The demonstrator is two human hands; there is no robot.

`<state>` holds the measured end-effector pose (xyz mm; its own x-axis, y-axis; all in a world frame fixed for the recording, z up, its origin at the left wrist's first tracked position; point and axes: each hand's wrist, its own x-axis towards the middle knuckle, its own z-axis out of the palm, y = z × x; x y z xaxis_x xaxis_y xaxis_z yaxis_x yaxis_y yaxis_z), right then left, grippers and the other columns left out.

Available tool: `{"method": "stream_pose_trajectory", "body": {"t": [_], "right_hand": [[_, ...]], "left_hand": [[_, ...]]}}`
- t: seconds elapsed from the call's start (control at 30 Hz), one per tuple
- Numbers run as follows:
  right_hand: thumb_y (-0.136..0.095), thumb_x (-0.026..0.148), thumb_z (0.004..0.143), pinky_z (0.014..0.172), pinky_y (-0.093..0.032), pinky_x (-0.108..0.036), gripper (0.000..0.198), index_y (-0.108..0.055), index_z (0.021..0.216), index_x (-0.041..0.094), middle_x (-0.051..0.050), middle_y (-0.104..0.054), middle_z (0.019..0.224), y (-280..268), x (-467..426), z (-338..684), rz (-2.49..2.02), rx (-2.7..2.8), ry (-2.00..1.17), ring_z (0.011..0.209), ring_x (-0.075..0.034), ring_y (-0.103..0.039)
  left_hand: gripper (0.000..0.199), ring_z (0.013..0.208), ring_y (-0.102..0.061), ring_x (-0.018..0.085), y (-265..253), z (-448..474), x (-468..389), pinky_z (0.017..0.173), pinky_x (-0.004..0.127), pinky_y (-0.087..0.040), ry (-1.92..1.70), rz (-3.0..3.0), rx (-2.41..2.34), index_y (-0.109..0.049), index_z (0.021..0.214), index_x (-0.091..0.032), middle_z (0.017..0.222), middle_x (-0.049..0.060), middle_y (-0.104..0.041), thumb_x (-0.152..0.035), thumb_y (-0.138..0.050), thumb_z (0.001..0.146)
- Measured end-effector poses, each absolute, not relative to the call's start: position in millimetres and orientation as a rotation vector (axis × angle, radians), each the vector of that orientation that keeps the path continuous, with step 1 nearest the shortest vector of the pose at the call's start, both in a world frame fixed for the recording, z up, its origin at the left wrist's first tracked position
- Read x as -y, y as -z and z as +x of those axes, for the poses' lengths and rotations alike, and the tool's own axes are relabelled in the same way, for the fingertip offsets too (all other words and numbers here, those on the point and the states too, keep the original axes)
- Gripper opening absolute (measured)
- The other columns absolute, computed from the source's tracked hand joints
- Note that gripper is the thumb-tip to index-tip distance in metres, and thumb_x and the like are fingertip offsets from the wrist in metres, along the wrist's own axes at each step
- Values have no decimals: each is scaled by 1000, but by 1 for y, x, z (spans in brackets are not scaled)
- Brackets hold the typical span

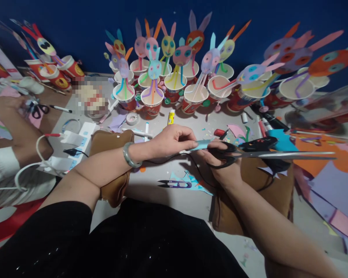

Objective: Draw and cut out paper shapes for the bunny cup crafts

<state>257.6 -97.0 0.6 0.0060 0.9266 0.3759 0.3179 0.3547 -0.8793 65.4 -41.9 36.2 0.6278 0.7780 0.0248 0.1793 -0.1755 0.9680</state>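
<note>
My left hand [174,139], with a jade-coloured bangle [131,155] at the wrist, pinches one end of a small light-blue paper piece [203,144]. The other end of that paper lies against the fingers of my right hand [223,164]. A pair of black-handled scissors [234,150] is held in my right hand, fingers around the handle loops. Its long blades point away to the right, off the paper, and look nearly closed. Below the hands, purple thread snips [175,184] rest on blue paper scraps [195,179].
Paper cups [152,102] with paper rabbit heads line the back wall. A power strip [82,144] with cables stands left, near another person's arm [20,119]. Brown cushions [261,193] flank me. A glue stick [171,117], a tape roll [132,118] and orange paper [321,150] lie about.
</note>
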Motion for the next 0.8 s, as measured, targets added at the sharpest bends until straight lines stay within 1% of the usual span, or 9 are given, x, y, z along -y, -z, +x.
{"method": "stream_pose_trajectory", "body": {"t": [0.1, 0.17, 0.33, 0.5, 0.6, 0.7, 0.8], "right_hand": [[-78, 30, 79, 60, -51, -34, 17, -64, 72, 25, 0, -64, 69, -5, 97, 255, -1212, 1490, -781, 62, -17, -59], [-78, 33, 79, 62, -52, -34, 20, -63, 70, 24, 0, -64, 68, -7, 97, 253, -1219, 1452, -821, 63, -17, -60], [-76, 35, 82, 61, -51, -33, 28, -59, 64, 23, 2, -55, 61, -4, 96, 254, -1242, 1433, -919, 59, -16, -55], [-77, 35, 81, 62, -51, -35, 27, -55, 70, 24, 2, -53, 63, -1, 96, 256, -1204, 1414, -883, 63, -17, -56], [-77, 33, 80, 64, -51, -34, 30, -51, 69, 24, 3, -50, 64, -3, 97, 254, -1222, 1415, -856, 64, -17, -55], [-77, 32, 79, 65, -50, -34, 30, -50, 69, 24, 3, -49, 65, -3, 98, 253, -1223, 1377, -831, 64, -16, -55], [-73, 31, 84, 64, -49, -35, 28, -51, 66, 24, 3, -50, 63, -3, 99, 254, -1196, 1406, -846, 62, -16, -53]], "left_hand": [[23, 62, -50, 7, -34, 68, 44, 59, 21, -38, -711, 1643, -777, -67, 74, -13, 66, -1, -61, -33, -68, 84], [23, 63, -50, 8, -32, 70, 46, 59, 21, -37, -745, 1638, -781, -67, 74, -13, 66, -1, -60, -34, -68, 84], [29, 62, -50, 7, -30, 74, 50, 58, 21, -37, -785, 1589, -776, -65, 73, -13, 66, -1, -60, -39, -71, 83], [33, 64, -49, 8, -31, 73, 48, 60, 22, -39, -745, 1512, -765, -65, 73, -13, 68, -1, -60, -44, -75, 80], [32, 66, -50, 8, -30, 73, 47, 62, 23, -39, -753, 1540, -754, -68, 76, -12, 70, 0, -61, -43, -74, 81], [31, 66, -49, 8, -28, 73, 47, 62, 23, -38, -757, 1551, -748, -68, 77, -12, 70, 0, -61, -43, -73, 82], [33, 65, -48, 8, -29, 73, 47, 61, 23, -38, -751, 1542, -753, -67, 76, -13, 69, -1, -60, -45, -74, 81]]}}
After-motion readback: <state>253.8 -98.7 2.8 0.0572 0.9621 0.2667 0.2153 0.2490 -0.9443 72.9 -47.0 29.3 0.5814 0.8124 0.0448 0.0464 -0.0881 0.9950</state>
